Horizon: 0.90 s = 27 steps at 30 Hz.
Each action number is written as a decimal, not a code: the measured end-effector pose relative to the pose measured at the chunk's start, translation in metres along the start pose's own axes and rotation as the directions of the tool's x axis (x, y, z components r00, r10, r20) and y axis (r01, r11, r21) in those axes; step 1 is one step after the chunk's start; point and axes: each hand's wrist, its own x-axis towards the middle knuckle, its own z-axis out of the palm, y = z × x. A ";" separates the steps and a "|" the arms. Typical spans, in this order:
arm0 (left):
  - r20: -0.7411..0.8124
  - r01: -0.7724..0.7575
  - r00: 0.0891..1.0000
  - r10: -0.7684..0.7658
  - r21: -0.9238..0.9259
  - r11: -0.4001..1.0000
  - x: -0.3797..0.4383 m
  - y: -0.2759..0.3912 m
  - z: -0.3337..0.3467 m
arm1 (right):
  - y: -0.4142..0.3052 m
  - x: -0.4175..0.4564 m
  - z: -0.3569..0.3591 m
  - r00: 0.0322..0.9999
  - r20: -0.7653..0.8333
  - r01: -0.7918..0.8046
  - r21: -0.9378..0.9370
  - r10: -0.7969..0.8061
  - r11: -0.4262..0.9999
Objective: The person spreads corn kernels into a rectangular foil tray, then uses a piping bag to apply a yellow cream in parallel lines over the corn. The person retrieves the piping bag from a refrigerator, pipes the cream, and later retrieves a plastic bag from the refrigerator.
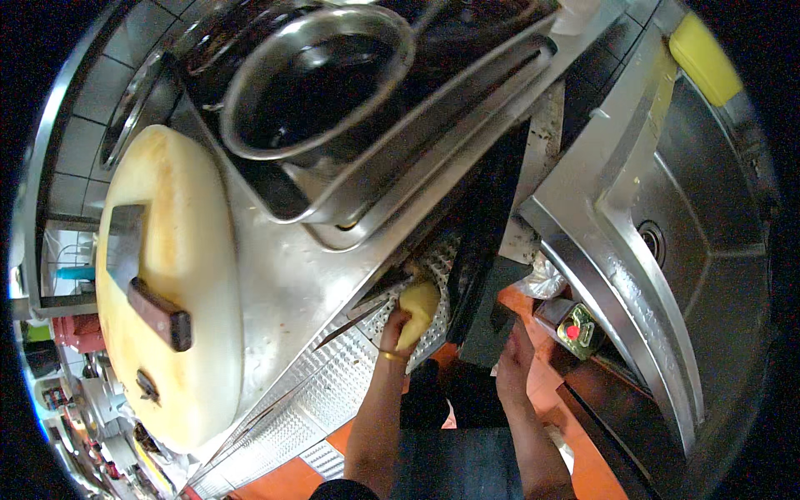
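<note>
My left hand (394,332) is closed on a yellow cloth (417,309), low beside the perforated metal front below the steel counter. A thin gold-coloured bangle circles that wrist. My right hand (516,357) hangs lower right over the orange floor; its fingers are blurred and partly dark, so whether it holds anything is unclear. Up on the counter at the left lies a thick round cutting board (212,312), with a cleaver (156,306) resting flat on it, its dark wooden handle towards me. A small dark thing (147,384) is also on the board.
A large steel pot (319,140) stands in the stove area at the top. To the right are a steel sink (681,300) and a yellow object (706,59) on its far rim. Beneath the sink edge stand a metal can with a red cap (578,344) and a clear plastic bag (544,280).
</note>
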 end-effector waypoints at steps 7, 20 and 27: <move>-0.011 0.232 0.973 -0.232 0.027 0.972 -0.188 0.035 0.009 | -0.011 0.019 0.066 0.969 0.245 0.015 -0.218 0.040 0.976; -0.031 0.214 0.975 -0.220 -0.143 0.966 -0.466 0.174 0.191 | -0.270 -0.116 0.183 -0.079 0.985 0.244 -0.132 0.156 0.961; -0.093 -0.323 0.944 0.316 -0.071 0.944 -0.601 0.206 0.245 | -0.333 -0.223 0.254 0.007 0.853 -0.584 -0.421 0.522 0.695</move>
